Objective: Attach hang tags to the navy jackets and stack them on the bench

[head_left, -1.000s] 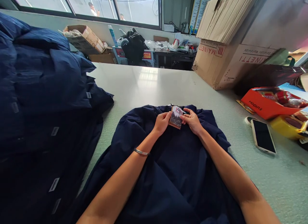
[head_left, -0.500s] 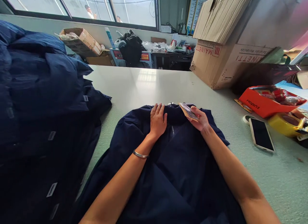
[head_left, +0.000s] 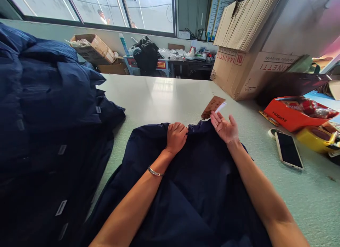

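Observation:
A dark navy jacket [head_left: 202,190] lies spread on the table in front of me. My left hand [head_left: 176,138], with a metal bangle on its wrist, is closed around the top edge of the jacket. At the right part of that edge my right hand [head_left: 224,126] is turned palm up, fingers stretched and apart. Just beyond its fingertips a brown cardboard hang tag [head_left: 212,107] stands tilted, joined to the jacket by a thin dark string. White paper shows behind the tag. Whether the fingertips touch the tag, I cannot tell.
A tall pile of navy garments [head_left: 58,98] stands at the left. To the right are a smartphone [head_left: 288,150], a tape roll [head_left: 273,133], an orange box [head_left: 289,114] and a yellow tape dispenser [head_left: 312,139]. Cardboard boxes [head_left: 239,73] stand on the table's far right.
My left hand has gone from lying flat to gripping the jacket's edge. My right hand has opened and let go of the tag, which flipped away past the edge. The zip is now covered.

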Demonstrator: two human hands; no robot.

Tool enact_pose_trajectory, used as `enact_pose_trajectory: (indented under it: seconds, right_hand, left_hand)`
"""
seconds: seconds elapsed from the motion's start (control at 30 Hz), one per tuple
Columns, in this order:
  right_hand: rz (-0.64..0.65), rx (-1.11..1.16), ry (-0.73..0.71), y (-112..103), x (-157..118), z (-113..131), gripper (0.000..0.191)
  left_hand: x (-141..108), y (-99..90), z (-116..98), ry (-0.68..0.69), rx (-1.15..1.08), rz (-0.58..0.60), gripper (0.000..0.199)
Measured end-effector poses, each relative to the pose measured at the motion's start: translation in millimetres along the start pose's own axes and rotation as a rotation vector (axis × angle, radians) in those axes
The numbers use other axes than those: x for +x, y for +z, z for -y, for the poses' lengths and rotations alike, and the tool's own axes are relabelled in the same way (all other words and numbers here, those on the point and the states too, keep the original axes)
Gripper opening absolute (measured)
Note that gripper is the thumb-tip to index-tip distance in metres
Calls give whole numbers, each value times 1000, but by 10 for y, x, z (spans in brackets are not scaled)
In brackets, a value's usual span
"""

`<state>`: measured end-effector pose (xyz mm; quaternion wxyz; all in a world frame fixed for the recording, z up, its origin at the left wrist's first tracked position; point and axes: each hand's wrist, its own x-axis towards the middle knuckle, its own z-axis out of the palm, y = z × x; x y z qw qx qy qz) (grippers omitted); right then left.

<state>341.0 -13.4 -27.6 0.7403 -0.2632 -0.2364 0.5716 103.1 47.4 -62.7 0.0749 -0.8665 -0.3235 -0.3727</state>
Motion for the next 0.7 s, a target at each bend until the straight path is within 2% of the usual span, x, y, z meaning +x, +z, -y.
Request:
enact_pose_trajectory:
  seconds: [0.07,0.13,0.3,0.4,0.5,0.7]
  right_hand:
    - [3,-5,21,25,22,-40,29]
    - [11,-100,38,76,26,-101,24]
    - [144,-595,72,255,-34,-364,34]
    - [156,-778,34,319,-88,-502,40]
    - [121,-850,-7,334,-123,-541,39]
    - [165,-894,63,319,-96,-492,32]
  left_hand:
    - [-9,1,-3,18,14,4,14]
    - [-9,-2,-5,22,28,-3,16]
    - [3,-27,-26,115,92,10,23]
    - [6,-35,-42,150,94,22,28]
    - [10,-40,-68,186,79,72,32]
    - [23,-77,-140,278,56,176,28]
